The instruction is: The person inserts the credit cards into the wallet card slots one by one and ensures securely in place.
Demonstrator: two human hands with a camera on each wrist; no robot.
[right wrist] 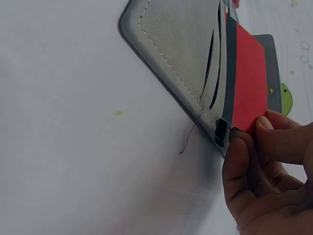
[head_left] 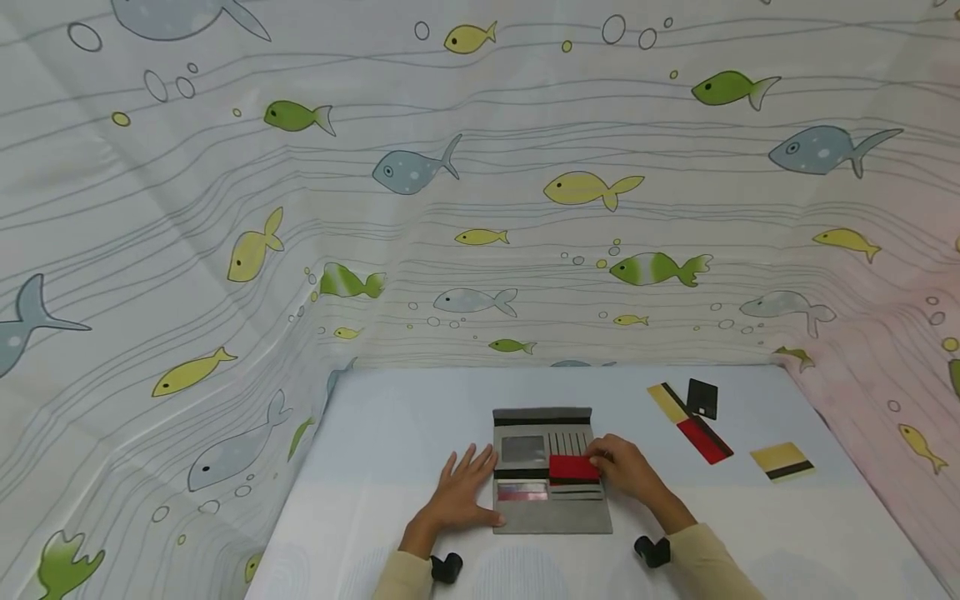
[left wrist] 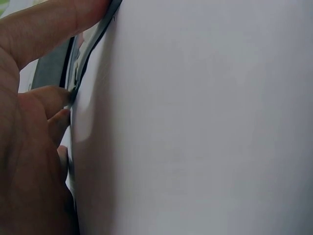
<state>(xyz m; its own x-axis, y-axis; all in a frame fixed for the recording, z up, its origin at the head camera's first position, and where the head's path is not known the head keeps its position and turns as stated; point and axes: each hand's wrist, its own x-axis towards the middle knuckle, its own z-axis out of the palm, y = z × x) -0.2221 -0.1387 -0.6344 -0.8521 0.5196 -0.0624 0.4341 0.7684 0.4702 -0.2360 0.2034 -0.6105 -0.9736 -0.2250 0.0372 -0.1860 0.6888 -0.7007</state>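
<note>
A grey wallet (head_left: 555, 518) lies unfolded on the table, with card slots and a clear window in it. My right hand (head_left: 626, 471) pinches a red card (head_left: 572, 467) with a black stripe by its right end, between thumb and fingers. In the right wrist view the red card (right wrist: 249, 78) stands at the wallet's slots (right wrist: 215, 63); how deep it sits I cannot tell. My left hand (head_left: 459, 493) rests with spread fingers along the wallet's left edge, its thumb at the lower corner. A multicoloured card (head_left: 522, 491) shows in the lower left part of the wallet.
To the right on the white table (head_left: 405, 400) lie a gold card (head_left: 667, 402), a black card (head_left: 702, 398), a red card (head_left: 705, 440) and another gold card (head_left: 782, 461). A fish-patterned curtain (head_left: 525, 125) surrounds the table. A loose thread (right wrist: 186, 134) hangs from the wallet's edge.
</note>
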